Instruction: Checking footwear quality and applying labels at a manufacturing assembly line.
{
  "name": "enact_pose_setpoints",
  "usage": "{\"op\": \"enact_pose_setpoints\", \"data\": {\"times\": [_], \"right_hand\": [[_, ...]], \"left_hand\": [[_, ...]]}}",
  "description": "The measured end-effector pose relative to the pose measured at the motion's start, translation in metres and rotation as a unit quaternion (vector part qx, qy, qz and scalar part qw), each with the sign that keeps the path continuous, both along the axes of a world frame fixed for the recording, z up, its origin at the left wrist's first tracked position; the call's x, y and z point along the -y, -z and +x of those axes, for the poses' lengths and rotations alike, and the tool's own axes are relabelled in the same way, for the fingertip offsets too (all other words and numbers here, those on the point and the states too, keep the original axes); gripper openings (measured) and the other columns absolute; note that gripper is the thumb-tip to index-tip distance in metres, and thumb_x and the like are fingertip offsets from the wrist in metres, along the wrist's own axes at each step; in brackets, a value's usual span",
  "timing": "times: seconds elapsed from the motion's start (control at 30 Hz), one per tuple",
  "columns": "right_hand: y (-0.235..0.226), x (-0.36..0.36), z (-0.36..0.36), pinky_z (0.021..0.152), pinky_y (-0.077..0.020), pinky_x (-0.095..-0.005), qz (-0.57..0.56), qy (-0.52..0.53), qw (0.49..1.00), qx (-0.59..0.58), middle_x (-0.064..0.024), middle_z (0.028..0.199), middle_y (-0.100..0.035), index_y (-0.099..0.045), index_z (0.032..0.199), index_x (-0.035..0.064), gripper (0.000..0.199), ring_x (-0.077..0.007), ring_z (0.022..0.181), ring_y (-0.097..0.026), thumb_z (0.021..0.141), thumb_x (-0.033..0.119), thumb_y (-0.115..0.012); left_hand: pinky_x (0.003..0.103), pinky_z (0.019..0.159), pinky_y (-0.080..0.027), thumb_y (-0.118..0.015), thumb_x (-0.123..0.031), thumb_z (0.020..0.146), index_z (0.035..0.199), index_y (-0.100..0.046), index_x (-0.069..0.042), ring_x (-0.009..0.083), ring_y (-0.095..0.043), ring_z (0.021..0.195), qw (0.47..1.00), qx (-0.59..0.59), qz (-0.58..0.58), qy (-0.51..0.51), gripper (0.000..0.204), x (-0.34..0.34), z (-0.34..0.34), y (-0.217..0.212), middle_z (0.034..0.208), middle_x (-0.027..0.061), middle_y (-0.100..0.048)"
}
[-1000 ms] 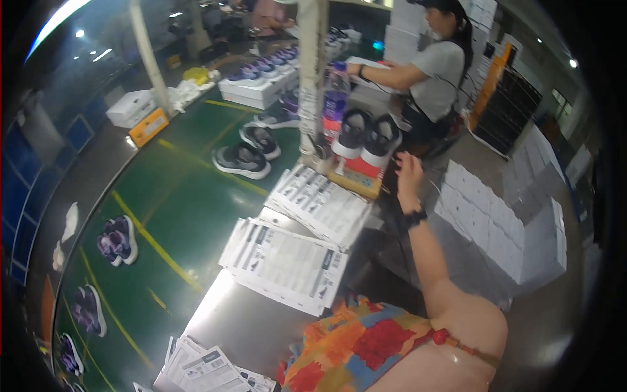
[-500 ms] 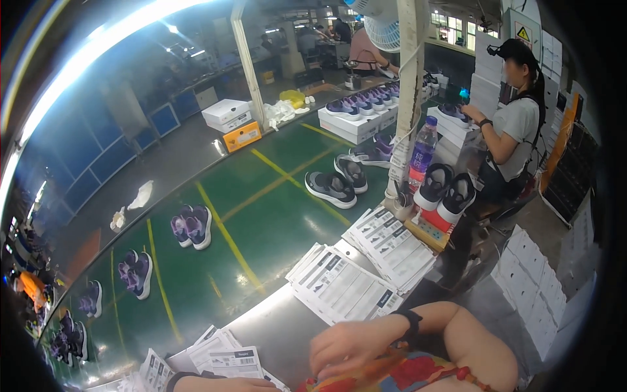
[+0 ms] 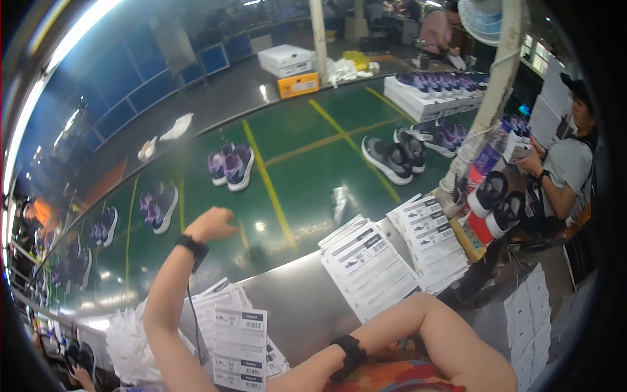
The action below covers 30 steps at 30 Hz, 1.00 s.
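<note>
My left hand point(image 3: 212, 224) is over the near part of the green conveyor belt point(image 3: 313, 170), fingers loosely bent and apart, with nothing visible in them. Nearest to it are a pair of purple and navy sneakers point(image 3: 159, 208) on its left and another such pair point(image 3: 231, 166) beyond it. Low in the picture, my right hand point(image 3: 302, 375) reaches left beside a printed white label sheet point(image 3: 240, 346). Its fingers run out at the lower edge, so their hold on the sheet cannot be made out. More label sheets point(image 3: 219, 295) lie beneath that one.
Two stacks of printed sheets point(image 3: 369, 264) point(image 3: 429, 243) lie on the metal ledge. Grey-black sneakers point(image 3: 392, 159) stand on the belt. A white post point(image 3: 494, 85) rises at right, beside black shoes point(image 3: 499, 206) on a red box. A co-worker point(image 3: 567, 166) stands beyond, holding a box.
My left hand has risen from the label sheets and swung out over the belt. My right hand has dropped toward the lower edge. The whole view has turned, shifting the scene rightward and upward.
</note>
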State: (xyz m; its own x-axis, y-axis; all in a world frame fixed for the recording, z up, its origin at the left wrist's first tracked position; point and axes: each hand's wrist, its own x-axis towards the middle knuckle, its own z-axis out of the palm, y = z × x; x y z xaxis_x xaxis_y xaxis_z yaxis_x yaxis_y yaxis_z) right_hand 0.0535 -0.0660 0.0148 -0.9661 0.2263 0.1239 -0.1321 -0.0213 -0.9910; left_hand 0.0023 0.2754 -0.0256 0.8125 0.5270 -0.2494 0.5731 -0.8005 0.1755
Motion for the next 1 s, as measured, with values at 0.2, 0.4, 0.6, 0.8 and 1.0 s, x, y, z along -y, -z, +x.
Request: {"op": "enact_pose_setpoints", "data": {"times": [0.2,0.4,0.6,0.8,1.0], "right_hand": [[0.023,-0.016,0.027,0.081,-0.0504,-0.0351,0.057,0.095,0.99,-0.087,-0.0162,0.106,-0.067,-0.061,0.116,0.0006,0.032,-0.0277,0.093,-0.064,0.096,0.025,-0.06],[0.037,-0.009,0.158,0.092,-0.0482,-0.0366,0.092,0.436,0.888,0.116,-0.0126,0.114,-0.065,-0.063,0.119,0.0036,0.033,-0.0299,0.106,-0.061,0.091,0.021,-0.066],[0.06,0.011,0.176,0.083,-0.051,-0.0304,-0.037,0.548,0.822,0.15,-0.0089,0.104,-0.07,-0.065,0.115,0.0033,0.028,-0.0183,0.094,-0.066,0.091,0.017,-0.067],[0.077,0.023,0.166,0.081,-0.0517,-0.0291,-0.031,0.603,0.781,0.162,-0.0073,0.1,-0.071,-0.067,0.111,0.002,0.024,-0.0157,0.09,-0.066,0.089,0.012,-0.068],[0.08,0.024,0.164,0.08,-0.0519,-0.0281,-0.043,0.604,0.77,0.2,-0.0071,0.098,-0.072,-0.068,0.108,0.0018,0.022,-0.0147,0.087,-0.066,0.089,0.011,-0.067]], "left_hand": [[0.045,0.094,-0.05,-0.072,-0.029,0.078,0.132,-0.053,-0.007,0.0419,-0.059,0.109,0.982,0.015,0.145,-0.117,0.062,-0.069,-0.007,0.05,0.123,0.0272,-0.055],[0.041,0.1,-0.045,-0.069,-0.044,0.084,0.134,-0.052,-0.007,0.0409,-0.055,0.116,0.987,0.035,-0.04,-0.154,0.064,-0.027,0.015,0.047,0.128,0.0273,-0.053],[0.053,0.107,-0.035,-0.069,-0.051,0.079,0.148,-0.035,-0.006,0.0496,-0.045,0.127,0.899,-0.02,0.113,-0.423,0.089,-0.051,-0.162,0.108,0.136,0.0375,-0.044],[0.067,0.111,-0.014,-0.065,-0.055,0.082,0.152,-0.014,0.001,0.0634,-0.018,0.136,0.824,-0.054,0.125,-0.551,0.104,-0.043,-0.239,0.16,0.143,0.0486,-0.022],[0.047,0.109,-0.035,-0.06,-0.046,0.086,0.144,-0.036,0.006,0.0482,-0.042,0.132,0.819,0.095,0.019,-0.565,0.081,-0.031,-0.284,0.125,0.136,0.0354,-0.047]]}}
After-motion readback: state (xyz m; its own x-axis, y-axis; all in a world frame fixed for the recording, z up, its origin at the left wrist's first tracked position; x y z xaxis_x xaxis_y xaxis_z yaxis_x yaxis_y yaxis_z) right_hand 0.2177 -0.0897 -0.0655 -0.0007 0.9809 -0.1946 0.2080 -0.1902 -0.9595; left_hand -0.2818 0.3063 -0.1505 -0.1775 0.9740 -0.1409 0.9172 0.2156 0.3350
